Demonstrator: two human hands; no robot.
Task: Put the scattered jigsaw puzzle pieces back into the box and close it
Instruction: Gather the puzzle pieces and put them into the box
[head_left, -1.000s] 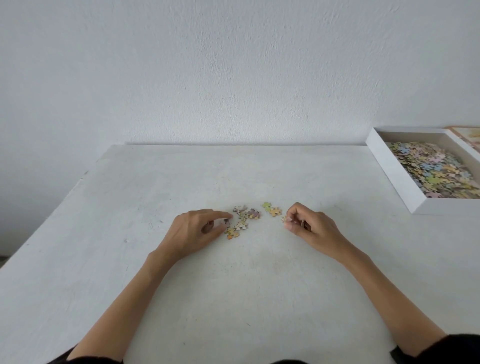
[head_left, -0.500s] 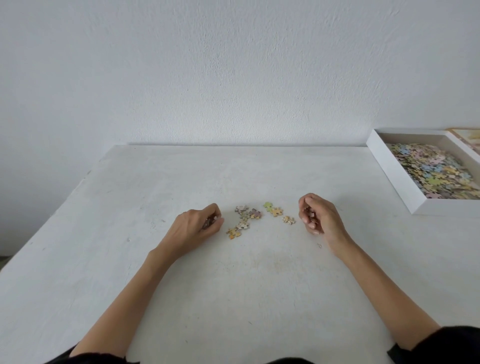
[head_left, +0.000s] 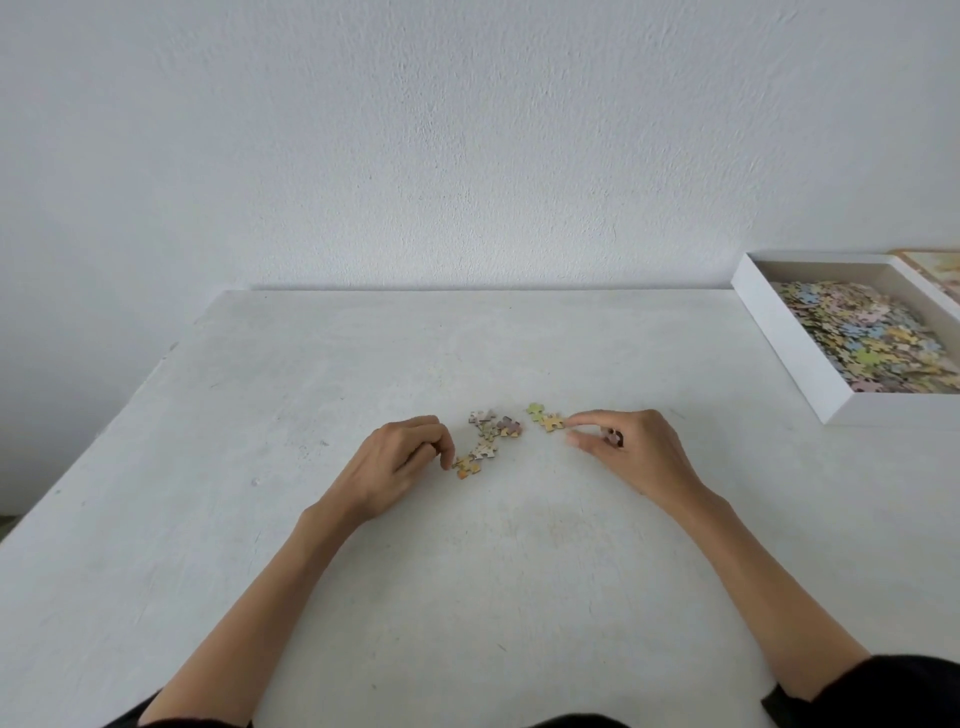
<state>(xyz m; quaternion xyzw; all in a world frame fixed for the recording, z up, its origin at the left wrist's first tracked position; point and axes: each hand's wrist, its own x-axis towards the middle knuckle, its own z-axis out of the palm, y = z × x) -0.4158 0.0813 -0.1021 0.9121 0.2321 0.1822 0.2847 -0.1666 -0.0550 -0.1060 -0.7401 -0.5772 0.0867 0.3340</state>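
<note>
A small scatter of jigsaw pieces (head_left: 488, 431) lies near the middle of the white worktop (head_left: 311, 364), flat and loosely clustered: pale grey, mauve and tan ones in a little heap, an orange-yellow piece (head_left: 467, 467) at its near end, and a green piece (head_left: 535, 409) joined to a yellow piece (head_left: 551, 422) just to the right. The left hand (head_left: 400, 467) rests on the worktop with its fingers (head_left: 441, 447) curled together, tips touching the orange-yellow piece. The right hand (head_left: 639, 452) reaches toward the yellow piece, forefinger and thumb parted with the forefinger tip at its edge, while the curled fingers pinch a dark mauve piece (head_left: 614, 437) against the palm. Well apart at the right edge sits the open white box (head_left: 779, 338), filled with a heap of pastel pieces.
</note>
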